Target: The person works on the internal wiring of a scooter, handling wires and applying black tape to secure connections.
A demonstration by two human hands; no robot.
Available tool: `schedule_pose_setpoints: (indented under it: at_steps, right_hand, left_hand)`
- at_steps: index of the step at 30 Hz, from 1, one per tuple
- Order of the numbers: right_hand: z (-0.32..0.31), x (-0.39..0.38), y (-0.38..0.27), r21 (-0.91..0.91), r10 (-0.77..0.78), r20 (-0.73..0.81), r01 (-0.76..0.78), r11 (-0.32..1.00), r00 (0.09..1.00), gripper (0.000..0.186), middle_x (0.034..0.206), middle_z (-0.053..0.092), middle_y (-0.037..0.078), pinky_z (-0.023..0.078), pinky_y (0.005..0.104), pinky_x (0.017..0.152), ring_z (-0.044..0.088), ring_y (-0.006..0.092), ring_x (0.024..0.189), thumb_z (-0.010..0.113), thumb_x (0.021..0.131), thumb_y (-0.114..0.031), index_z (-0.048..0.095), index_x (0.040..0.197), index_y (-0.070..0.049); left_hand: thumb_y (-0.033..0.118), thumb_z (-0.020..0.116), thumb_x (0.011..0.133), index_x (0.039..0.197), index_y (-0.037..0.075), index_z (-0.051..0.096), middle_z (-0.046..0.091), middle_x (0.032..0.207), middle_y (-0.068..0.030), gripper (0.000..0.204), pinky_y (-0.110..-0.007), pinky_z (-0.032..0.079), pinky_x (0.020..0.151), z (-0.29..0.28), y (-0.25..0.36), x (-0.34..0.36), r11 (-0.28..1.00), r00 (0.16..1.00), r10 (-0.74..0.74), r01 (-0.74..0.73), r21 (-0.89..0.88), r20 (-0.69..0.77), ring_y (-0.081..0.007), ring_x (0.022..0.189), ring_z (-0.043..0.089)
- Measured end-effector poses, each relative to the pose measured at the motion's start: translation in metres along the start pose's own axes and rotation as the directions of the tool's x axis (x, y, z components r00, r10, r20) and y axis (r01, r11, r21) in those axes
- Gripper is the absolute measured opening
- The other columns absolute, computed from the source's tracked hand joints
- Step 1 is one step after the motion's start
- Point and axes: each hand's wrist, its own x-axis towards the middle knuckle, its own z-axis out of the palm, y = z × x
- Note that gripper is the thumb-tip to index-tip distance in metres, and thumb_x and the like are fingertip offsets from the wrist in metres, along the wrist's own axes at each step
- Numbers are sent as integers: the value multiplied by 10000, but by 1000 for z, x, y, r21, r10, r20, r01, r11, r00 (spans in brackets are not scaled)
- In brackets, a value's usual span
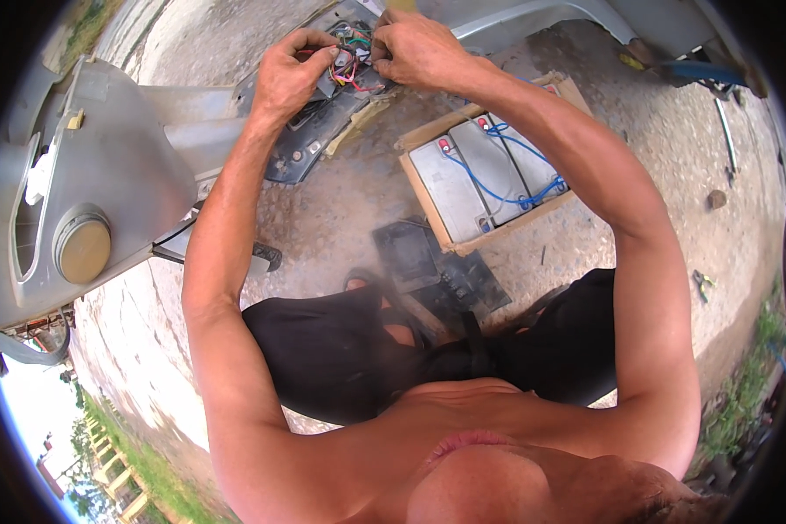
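Both my arms reach forward to a bundle of thin coloured wires at the top of the view. The wires are red, pink, green, black and yellow, and they lie over a dark panel. My left hand is at the bundle's left side, its thumb and fingertips pinched on a wire. On the other side, my right hand is closed with its fingers curled against the wires. What its fingertips hold is hidden.
An open cardboard box of grey batteries joined by blue cables stands below my right forearm. A black plastic tray lies by my feet. Grey vehicle bodywork rises at left. Pliers and a metal rod lie at right.
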Motion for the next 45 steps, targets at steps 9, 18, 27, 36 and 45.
schedule_pose_setpoints:
  at_steps: [9,18,27,36,45]
  right_hand:
    - [-6,-18,-36,-223,-39,19,42,974,999,274,1088,676,174,538,515,855,670,365,1030,760,778,-242,757,904,2]
    - [-7,-12,-31,-272,-182,-64,158,949,981,227,948,735,128,536,510,815,686,366,962,680,822,-156,737,1028,-80]
    - [-12,-13,-16,241,44,126,-74,968,991,237,906,757,156,564,422,775,727,311,829,729,880,-218,752,1074,-85]
    - [-10,-18,-16,253,57,146,-93,963,988,202,881,756,114,548,421,741,715,280,799,727,918,-256,756,1030,-90]
    - [-11,-26,-16,94,-290,3,289,953,957,109,777,724,125,541,493,710,700,362,782,738,819,-173,740,881,-83]
  left_hand:
    - [167,748,938,1085,-1,746,751,962,-50,223,-273,535,795,1,7,-2,997,997,-40,44,56,-61,-113,869,667]
    - [235,759,927,1104,42,770,772,966,-65,262,-278,534,794,3,1,19,982,956,-103,141,125,-275,-129,872,682]
    - [206,737,932,1077,12,753,772,962,-88,243,-292,547,802,16,-5,17,986,972,42,-3,167,-230,-141,866,691]
    - [100,704,944,1074,-14,705,731,1056,-77,173,-307,523,916,3,-13,-13,982,981,161,-149,117,-105,-158,991,673]
    - [67,703,927,1057,-19,704,720,1078,-105,156,-322,520,941,-6,-2,-28,951,964,264,-253,180,-37,-192,1026,678]
